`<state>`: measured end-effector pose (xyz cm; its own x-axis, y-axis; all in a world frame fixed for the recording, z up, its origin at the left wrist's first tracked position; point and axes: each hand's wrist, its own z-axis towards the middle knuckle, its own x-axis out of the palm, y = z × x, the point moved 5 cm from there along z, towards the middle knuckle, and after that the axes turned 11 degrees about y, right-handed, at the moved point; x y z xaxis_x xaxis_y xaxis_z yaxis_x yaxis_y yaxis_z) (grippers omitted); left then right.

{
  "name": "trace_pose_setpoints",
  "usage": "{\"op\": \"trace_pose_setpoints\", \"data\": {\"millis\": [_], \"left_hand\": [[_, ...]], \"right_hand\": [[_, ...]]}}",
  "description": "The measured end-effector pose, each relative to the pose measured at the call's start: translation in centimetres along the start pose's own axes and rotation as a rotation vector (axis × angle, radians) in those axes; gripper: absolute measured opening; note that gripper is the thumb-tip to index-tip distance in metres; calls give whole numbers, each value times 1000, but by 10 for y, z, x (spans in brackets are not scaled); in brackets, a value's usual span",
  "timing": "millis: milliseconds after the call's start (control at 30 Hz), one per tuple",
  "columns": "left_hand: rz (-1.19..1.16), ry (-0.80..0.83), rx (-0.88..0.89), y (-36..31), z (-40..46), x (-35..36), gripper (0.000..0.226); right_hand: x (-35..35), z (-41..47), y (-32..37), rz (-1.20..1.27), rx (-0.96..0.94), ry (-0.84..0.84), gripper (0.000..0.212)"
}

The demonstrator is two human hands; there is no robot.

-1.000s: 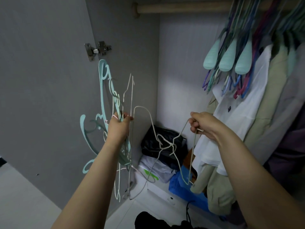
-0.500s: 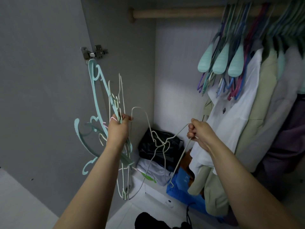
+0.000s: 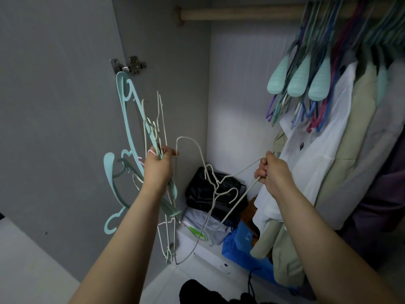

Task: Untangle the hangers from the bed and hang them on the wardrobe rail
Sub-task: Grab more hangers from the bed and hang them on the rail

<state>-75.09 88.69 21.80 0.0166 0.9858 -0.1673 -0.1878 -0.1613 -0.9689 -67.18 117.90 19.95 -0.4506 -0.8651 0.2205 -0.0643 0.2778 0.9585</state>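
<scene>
Our left hand (image 3: 158, 167): fist round a hanger bundle (image 3: 140, 150), teal and wire. Our right hand (image 3: 274, 170): pinching a wire hanger (image 3: 221, 187), now drawn farther right and apart from the bundle, hook still snagged between. Rail (image 3: 236, 13) above, hung hangers (image 3: 306, 69) at right. No legible writing.

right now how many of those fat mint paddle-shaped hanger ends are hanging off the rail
3, side by side below the wardrobe rail: left one, middle one, right one, all left of the white shirt. More may be hidden among the clothes further right.
</scene>
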Motion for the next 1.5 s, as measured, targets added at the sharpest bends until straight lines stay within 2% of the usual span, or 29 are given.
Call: {"op": "trace_pose_setpoints", "data": {"millis": [300,400,467,567,700,800,867,967,1100,1233,1367,1500], "left_hand": [[27,-22,23,-5,-2,-9,23],[38,-35,35,-5,-1,-13,23],[53,-37,44,-5,1,-13,24],[76,-58,38,-7,2,-12,25],[82,-74,33,-11,3,-7,24],[46,-90,24,-18,7,-4,23],[32,-99,24,-26,8,-1,20],[17,-100,30,-37,12,2,21],[-14,-98,40,-46,21,4,32],[-34,-99,47,-51,25,7,19],[-39,-97,51,-51,28,11,17],[-44,-90,62,-47,29,8,17]], "right_hand": [[-23,16,-42,28,92,-135,39],[-28,19,-56,-205,175,-76,39],[-25,19,-50,-411,167,-22,43],[-2,11,-15,-580,-26,55,46],[45,-20,44,-427,-381,204,42],[72,-25,74,-280,-454,350,41],[85,-21,92,-156,-474,381,38],[96,-14,124,-46,-637,322,39],[99,-5,163,-119,-779,185,38],[103,12,185,-164,-731,72,39],[103,24,180,-252,-653,-4,39],[91,4,179,-233,-749,-164,37]]}}
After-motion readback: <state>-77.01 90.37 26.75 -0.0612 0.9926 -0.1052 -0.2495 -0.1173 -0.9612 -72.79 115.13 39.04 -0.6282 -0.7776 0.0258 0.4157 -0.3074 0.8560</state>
